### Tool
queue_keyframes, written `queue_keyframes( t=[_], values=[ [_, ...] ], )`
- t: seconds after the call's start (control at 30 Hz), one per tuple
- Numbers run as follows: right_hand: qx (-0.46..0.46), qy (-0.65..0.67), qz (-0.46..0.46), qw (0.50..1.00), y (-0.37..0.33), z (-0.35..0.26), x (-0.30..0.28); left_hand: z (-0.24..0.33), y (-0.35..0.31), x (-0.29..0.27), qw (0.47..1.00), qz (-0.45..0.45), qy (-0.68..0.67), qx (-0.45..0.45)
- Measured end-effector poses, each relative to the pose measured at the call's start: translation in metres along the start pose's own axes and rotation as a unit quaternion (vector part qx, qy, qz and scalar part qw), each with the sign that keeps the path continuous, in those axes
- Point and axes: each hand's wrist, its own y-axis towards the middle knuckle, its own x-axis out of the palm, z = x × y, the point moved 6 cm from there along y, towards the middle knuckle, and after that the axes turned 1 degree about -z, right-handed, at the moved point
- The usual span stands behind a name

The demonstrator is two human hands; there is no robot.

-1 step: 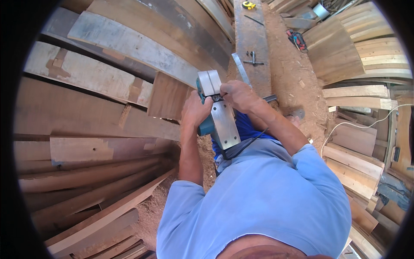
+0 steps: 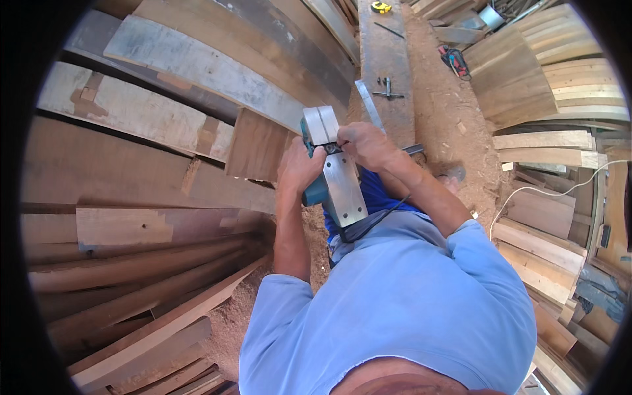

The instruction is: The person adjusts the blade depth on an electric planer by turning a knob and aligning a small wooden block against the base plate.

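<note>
A teal electric hand planer (image 2: 344, 187) rests sole-up over my lap, its two bright metal sole plates facing me and the dark cutter slot between them. My left hand (image 2: 300, 164) is closed round its left side, thumb beside the slot. At the slot's right end my right hand (image 2: 366, 146) has its fingers pinched together. Whatever those fingers hold, if anything, is hidden. A black cord (image 2: 376, 225) runs from the planer's near end across my lap.
Ahead, a long board (image 2: 388, 59) carries a yellow tape measure (image 2: 380, 7), a T-handled tool (image 2: 388, 91), a thin dark rod (image 2: 389, 29) and a metal ruler (image 2: 369, 105). A red-and-black tool (image 2: 454, 62) lies on the sawdust. Stacked planks (image 2: 158, 171) crowd the left; more boards (image 2: 543, 217) stand right.
</note>
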Motion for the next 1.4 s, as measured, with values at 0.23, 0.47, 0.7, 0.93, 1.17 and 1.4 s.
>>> queue_keyframes(
  t=[0.23,0.47,0.7,0.93,1.17,1.4],
  values=[
    [-0.035,0.02,0.045,0.998,-0.002,-0.005,-0.004,-0.002,0.001,0.002,0.999,0.021,0.015,0.02],
    [0.031,-0.012,0.054,0.998,-0.005,-0.006,-0.002,0.004,0.0,0.0,1.0,0.012,0.017,0.02],
    [0.08,-0.087,0.048,0.992,-0.003,-0.011,0.002,0.005,0.0,-0.001,1.0,-0.008,0.016,0.015],
    [0.081,-0.023,0.08,0.993,-0.006,-0.007,0.002,0.001,-0.001,0.0,1.0,0.011,-0.009,0.003],
    [-0.002,0.03,0.075,0.997,-0.009,-0.009,-0.005,-0.01,0.003,0.004,0.996,0.027,-0.081,0.023],
    [0.017,-0.009,0.054,0.998,-0.007,0.004,0.005,-0.006,0.007,0.007,0.997,0.031,-0.067,0.03]
  ],
)
